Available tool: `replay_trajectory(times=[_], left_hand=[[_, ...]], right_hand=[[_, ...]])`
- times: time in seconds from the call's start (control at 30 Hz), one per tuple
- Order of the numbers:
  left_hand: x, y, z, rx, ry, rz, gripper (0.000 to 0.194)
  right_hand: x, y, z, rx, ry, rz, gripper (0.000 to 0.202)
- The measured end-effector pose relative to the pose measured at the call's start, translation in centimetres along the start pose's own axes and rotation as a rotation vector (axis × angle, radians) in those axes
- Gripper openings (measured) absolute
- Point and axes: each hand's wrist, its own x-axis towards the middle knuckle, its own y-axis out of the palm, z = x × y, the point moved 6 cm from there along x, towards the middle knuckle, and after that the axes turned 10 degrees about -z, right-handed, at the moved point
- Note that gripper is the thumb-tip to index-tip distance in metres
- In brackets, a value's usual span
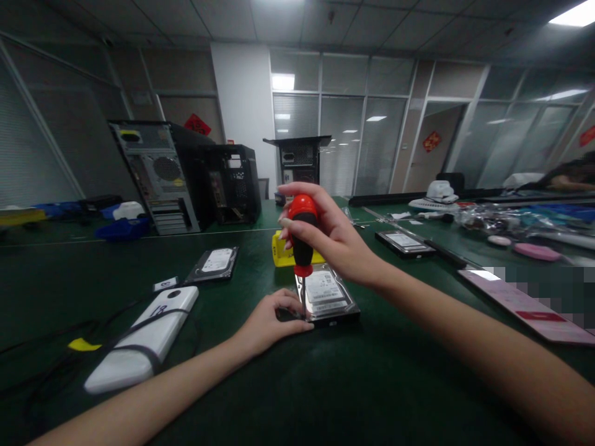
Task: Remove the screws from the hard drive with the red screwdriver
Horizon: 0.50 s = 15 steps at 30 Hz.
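Observation:
In my right hand (332, 232) is a red and black screwdriver (303, 241), held upright with the fingers round its handle. Its shaft points down to the near left corner of a silver hard drive (328, 288) that lies flat, label up. The tip is hard to make out beside my left thumb. My left hand (274, 319) grips that same left corner, thumb along the front edge and fingers along the left side. Just behind the drive sits a yellow plastic bin (284, 251), partly covered by my right hand.
Two more hard drives lie on the green table, one at left (216, 263) and one at right (404, 243). A white power strip (146, 337) with a black cable is at near left. Computer cases (162, 167) stand behind. A pink panel (525, 306) lies at right. Someone's arm (574, 179) shows far right.

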Motion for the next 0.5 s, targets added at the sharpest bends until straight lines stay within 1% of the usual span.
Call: replay_trajectory(times=[0.5], left_hand=[[-0.04,-0.09,-0.2,-0.018,-0.016,-0.016,0.012]], right_hand=[[-0.09,-0.1,0.1,-0.033,0.002,-0.001,0.035]])
